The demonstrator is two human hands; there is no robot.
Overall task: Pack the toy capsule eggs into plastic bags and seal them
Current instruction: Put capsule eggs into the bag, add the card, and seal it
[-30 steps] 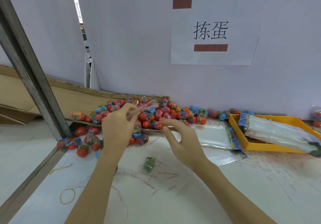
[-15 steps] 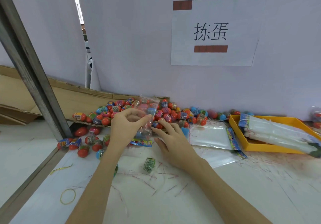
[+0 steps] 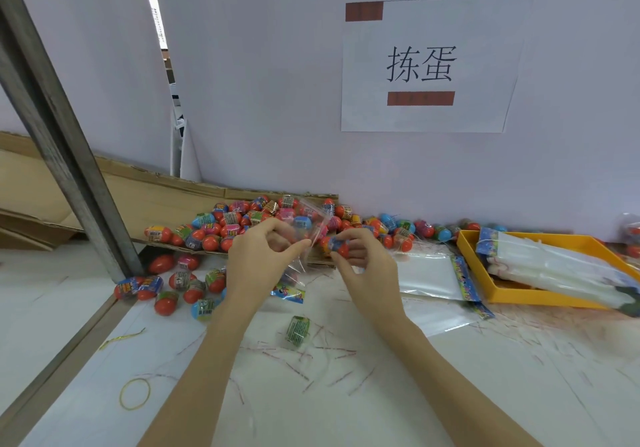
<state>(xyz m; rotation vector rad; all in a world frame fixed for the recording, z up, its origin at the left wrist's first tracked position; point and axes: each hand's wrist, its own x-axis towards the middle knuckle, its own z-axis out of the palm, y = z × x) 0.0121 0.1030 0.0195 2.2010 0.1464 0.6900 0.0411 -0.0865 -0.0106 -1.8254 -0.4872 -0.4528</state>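
The left hand [image 3: 263, 256] is pinching a clear plastic bag [image 3: 308, 238] between thumb and curled fingers, its grip clamped on the film so that the bag is standing up from the hand with its printed header strip [image 3: 288, 293] hanging low, just over the desk [image 3: 381, 394]. The right hand [image 3: 367, 266] is holding one capsule egg [image 3: 338, 246], red with a blue label, in a fingertip grip closed round it, right beside the edge of the bag and level with the left thumb. Behind both hands a heap of capsule eggs [image 3: 242, 223] is lying on a flattened cardboard sheet [image 3: 166, 190] against the wall, and more loose eggs [image 3: 166, 287] are sitting on the desk near the left forearm. A single green-labelled egg [image 3: 297, 329] is resting on the desk between the two forearms, apart from the rest. To the right, flat empty bags [image 3: 429, 275] are lying on the desk just beside a yellow tray [image 3: 519, 299] that is holding a stack of further bags [image 3: 554, 268]. A yellow rubber band [image 3: 135, 393] is lying near the front left of the desk, thin red strips [image 3: 332, 353] are scattered across its surface, and a paper sign [image 3: 429, 63] with two printed characters is hanging on the wall above.
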